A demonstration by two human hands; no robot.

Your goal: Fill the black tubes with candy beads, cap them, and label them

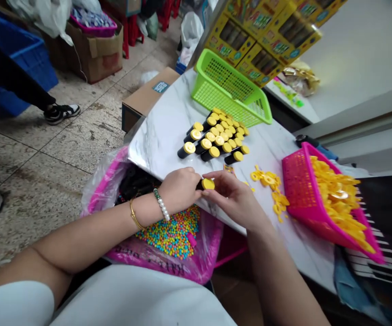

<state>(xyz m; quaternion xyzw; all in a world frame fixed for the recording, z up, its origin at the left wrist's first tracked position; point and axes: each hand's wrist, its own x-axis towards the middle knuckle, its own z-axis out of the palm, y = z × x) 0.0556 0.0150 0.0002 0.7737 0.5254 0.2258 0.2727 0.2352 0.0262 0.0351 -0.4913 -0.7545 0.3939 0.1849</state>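
Wht short-slv top (138,299), L wrist (149,209) w/ gold bangle (133,215) & wht/grn bead bracelet (162,205)

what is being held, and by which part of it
A black tube: the left hand has its grip on the body, the right hand on the yellow cap.

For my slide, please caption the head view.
Left hand holds a yellow-capped black tube, right hand at its cap, near similar tubes.

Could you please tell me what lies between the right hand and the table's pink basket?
In the head view, loose yellow pieces lie there on the tabletop.
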